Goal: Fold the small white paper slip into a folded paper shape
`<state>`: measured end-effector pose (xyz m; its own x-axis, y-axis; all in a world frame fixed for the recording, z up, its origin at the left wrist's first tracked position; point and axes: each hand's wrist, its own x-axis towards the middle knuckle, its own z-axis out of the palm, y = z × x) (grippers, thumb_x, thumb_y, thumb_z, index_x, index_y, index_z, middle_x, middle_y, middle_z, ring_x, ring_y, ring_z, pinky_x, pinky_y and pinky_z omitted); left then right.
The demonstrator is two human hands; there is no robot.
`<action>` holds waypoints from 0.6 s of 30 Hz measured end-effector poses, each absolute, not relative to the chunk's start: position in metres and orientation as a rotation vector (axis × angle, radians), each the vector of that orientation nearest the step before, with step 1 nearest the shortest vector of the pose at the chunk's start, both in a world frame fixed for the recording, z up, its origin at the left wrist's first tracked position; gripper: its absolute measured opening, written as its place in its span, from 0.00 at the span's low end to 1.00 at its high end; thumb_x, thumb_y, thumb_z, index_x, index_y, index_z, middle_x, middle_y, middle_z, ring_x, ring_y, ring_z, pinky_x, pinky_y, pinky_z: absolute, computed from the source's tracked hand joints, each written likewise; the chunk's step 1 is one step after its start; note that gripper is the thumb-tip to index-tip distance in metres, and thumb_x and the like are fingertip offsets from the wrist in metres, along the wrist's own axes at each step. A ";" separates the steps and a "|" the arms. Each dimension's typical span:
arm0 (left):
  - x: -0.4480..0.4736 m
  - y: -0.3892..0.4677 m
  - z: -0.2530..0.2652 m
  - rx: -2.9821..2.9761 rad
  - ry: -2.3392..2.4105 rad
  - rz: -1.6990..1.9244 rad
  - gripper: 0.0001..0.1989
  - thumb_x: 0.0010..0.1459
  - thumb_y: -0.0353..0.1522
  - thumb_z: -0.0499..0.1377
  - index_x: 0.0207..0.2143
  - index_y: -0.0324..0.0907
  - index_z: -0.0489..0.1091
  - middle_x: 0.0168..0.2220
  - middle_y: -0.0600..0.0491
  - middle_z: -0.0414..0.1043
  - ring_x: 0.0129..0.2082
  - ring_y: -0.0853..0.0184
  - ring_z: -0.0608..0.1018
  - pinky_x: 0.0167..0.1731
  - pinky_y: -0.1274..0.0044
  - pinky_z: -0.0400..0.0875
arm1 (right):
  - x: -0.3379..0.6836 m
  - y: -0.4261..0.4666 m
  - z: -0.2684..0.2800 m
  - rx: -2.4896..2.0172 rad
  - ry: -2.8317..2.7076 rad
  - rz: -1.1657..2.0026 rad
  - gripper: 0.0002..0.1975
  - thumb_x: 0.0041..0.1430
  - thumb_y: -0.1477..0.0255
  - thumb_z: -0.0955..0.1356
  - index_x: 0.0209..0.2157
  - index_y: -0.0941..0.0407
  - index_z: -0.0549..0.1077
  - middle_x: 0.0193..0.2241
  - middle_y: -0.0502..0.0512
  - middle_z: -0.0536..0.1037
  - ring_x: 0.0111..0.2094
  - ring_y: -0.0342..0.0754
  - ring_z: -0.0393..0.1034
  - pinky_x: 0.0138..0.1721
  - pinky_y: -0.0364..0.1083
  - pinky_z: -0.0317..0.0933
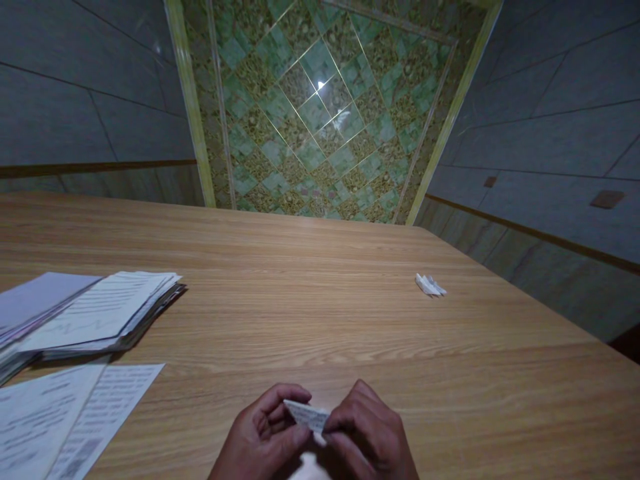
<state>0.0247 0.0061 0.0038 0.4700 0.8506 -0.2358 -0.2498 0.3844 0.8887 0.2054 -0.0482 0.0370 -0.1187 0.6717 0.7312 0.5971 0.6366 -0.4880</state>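
Note:
Low in the middle of the head view, a small folded piece of printed paper [307, 416] is held up between both hands, just above the table's near side. My left hand [267, 433] has its fingers and thumb closed on the paper's left part. The paper's right end is pinched between thumb and fingers of my right hand [367, 433]. Beneath the hands something white [309, 467] shows, partly hidden by them; I cannot make out what it is.
A wooden table [280, 300] spreads out ahead. On its left lie a thick stack of papers [110, 310] and loose printed sheets [95, 413]. A small folded paper [430, 285] rests toward the right edge. Beyond the table stands a green tiled panel [320, 113].

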 end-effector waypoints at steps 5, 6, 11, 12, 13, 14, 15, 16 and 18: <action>0.025 0.009 0.005 0.975 0.796 0.787 0.23 0.36 0.45 0.79 0.24 0.39 0.74 0.22 0.53 0.75 0.24 0.67 0.75 0.26 0.78 0.67 | 0.209 -0.049 0.029 -1.077 -1.704 0.302 0.08 0.65 0.70 0.71 0.29 0.55 0.78 0.22 0.51 0.78 0.25 0.45 0.70 0.27 0.41 0.60; 0.024 0.010 0.005 0.963 0.782 0.777 0.24 0.36 0.45 0.78 0.24 0.39 0.74 0.21 0.53 0.75 0.23 0.68 0.74 0.25 0.78 0.66 | 0.210 -0.049 0.028 -1.104 -1.669 0.381 0.07 0.62 0.72 0.72 0.29 0.55 0.79 0.22 0.51 0.78 0.25 0.45 0.70 0.27 0.41 0.60; 0.020 0.015 0.000 0.937 0.763 0.802 0.22 0.41 0.45 0.78 0.27 0.39 0.75 0.20 0.55 0.74 0.20 0.72 0.71 0.22 0.81 0.64 | 0.218 -0.049 0.027 -1.232 -1.441 0.731 0.04 0.56 0.73 0.73 0.29 0.55 0.82 0.24 0.52 0.78 0.27 0.47 0.71 0.29 0.43 0.61; 0.020 0.016 -0.001 0.936 0.758 0.807 0.22 0.41 0.45 0.78 0.28 0.39 0.75 0.20 0.55 0.74 0.20 0.72 0.71 0.22 0.81 0.64 | 0.219 -0.049 0.028 -1.243 -1.425 0.763 0.04 0.56 0.72 0.72 0.30 0.55 0.82 0.25 0.53 0.78 0.27 0.47 0.71 0.31 0.43 0.62; 0.020 0.016 -0.001 0.938 0.755 0.810 0.22 0.42 0.45 0.78 0.28 0.39 0.75 0.21 0.55 0.74 0.21 0.72 0.71 0.22 0.81 0.65 | 0.220 -0.049 0.029 -1.251 -1.418 0.796 0.06 0.58 0.70 0.72 0.31 0.55 0.83 0.26 0.54 0.78 0.29 0.48 0.72 0.32 0.44 0.62; 0.020 0.017 -0.001 0.945 0.759 0.810 0.23 0.42 0.46 0.77 0.29 0.39 0.76 0.22 0.55 0.74 0.21 0.72 0.71 0.22 0.81 0.65 | 0.221 -0.048 0.030 -1.259 -1.415 0.833 0.08 0.60 0.68 0.71 0.32 0.55 0.83 0.27 0.54 0.79 0.30 0.49 0.72 0.34 0.45 0.62; 0.020 0.017 -0.001 0.955 0.771 0.810 0.23 0.43 0.48 0.76 0.30 0.39 0.77 0.22 0.55 0.75 0.21 0.71 0.72 0.23 0.81 0.66 | 0.222 -0.048 0.031 -1.264 -1.410 0.872 0.10 0.62 0.65 0.70 0.34 0.55 0.83 0.28 0.55 0.80 0.31 0.50 0.73 0.35 0.46 0.63; 0.021 0.017 0.000 0.970 0.787 0.813 0.24 0.45 0.49 0.75 0.30 0.38 0.78 0.22 0.54 0.75 0.22 0.71 0.73 0.24 0.80 0.67 | 0.223 -0.048 0.031 -1.264 -1.402 0.910 0.13 0.64 0.63 0.69 0.35 0.55 0.83 0.29 0.56 0.80 0.33 0.50 0.73 0.36 0.46 0.63; 0.021 0.016 0.002 0.998 0.826 0.822 0.26 0.48 0.53 0.71 0.32 0.37 0.79 0.23 0.52 0.76 0.23 0.68 0.75 0.25 0.79 0.70 | 0.224 -0.047 0.032 -1.253 -1.367 0.967 0.16 0.66 0.58 0.68 0.38 0.55 0.82 0.31 0.56 0.80 0.34 0.50 0.73 0.36 0.46 0.63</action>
<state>0.0208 0.0163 0.0015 0.4442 0.8727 -0.2028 -0.1975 0.3162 0.9279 0.2245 -0.0468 0.0319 0.0399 0.9875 0.1522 0.1856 0.1423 -0.9723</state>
